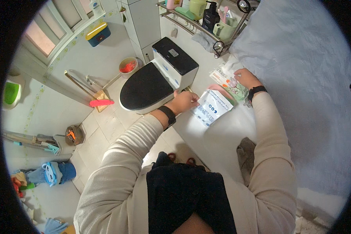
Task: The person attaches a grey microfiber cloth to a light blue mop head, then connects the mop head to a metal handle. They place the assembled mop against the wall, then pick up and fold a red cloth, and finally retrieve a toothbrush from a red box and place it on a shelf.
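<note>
My left hand (pixel 182 102) is closed, its fingertips pinched at the left edge of a white pouch (pixel 210 108) with blue print. The pouch lies on the white ledge beside the toilet, and a pink item (pixel 218 90) peeks out behind it. My right hand (pixel 247 79) has its fingers curled at the upper right side of a soft printed pack (pixel 228 80), white and green with pink and orange pictures. Crinkled clear plastic shows around that pack. The fingertips of my right hand are partly hidden.
A toilet (pixel 146 87) with a black lid stands left of the ledge. Above it is a metal rack (pixel 191 29) with bottles and a green mug (pixel 224 30). A brown cloth (pixel 245 156) lies on the ledge, next to a large pale blue sheet (pixel 308 97). A blue bucket (pixel 64 171) stands left.
</note>
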{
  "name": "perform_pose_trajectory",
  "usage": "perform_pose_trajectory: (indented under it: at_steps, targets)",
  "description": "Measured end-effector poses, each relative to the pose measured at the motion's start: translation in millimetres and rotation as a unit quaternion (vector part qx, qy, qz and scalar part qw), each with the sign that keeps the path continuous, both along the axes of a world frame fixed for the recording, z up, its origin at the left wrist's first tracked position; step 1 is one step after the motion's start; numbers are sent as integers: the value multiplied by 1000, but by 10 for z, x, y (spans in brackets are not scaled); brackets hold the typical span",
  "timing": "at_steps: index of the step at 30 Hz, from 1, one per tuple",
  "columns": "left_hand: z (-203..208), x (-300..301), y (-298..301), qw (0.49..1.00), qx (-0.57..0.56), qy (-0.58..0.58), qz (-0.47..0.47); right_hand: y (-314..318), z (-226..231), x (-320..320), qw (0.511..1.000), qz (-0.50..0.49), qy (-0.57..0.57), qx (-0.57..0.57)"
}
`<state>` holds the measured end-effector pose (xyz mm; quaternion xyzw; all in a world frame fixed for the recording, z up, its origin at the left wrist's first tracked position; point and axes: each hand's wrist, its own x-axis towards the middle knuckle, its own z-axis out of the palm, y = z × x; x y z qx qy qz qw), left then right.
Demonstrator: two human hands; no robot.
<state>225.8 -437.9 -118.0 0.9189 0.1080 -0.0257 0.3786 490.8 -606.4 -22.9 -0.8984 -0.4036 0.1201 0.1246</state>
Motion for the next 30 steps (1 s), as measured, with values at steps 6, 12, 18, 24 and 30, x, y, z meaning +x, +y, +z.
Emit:
perform_pose_trajectory:
  at_steps: [6,12,18,24,30]
  targets:
    - [-28,-20,-44,999,36,-5,3,-5,-280,207,992,-12,-123,-3]
    - [-1,-24,-63,999,47,-5,-7,-85,-448,278,998,2,-54,11]
    - [70,-107,-118,998,57,-32,-1,-111,-478,239,995,-65,-81,11]
    - [166,-106,-153,998,64,5,-20,-140,-376,-43,961,-123,-184,165]
    - [267,-109,-198,997,68,19,-30,-261,-190,-396,981,-101,-116,119]
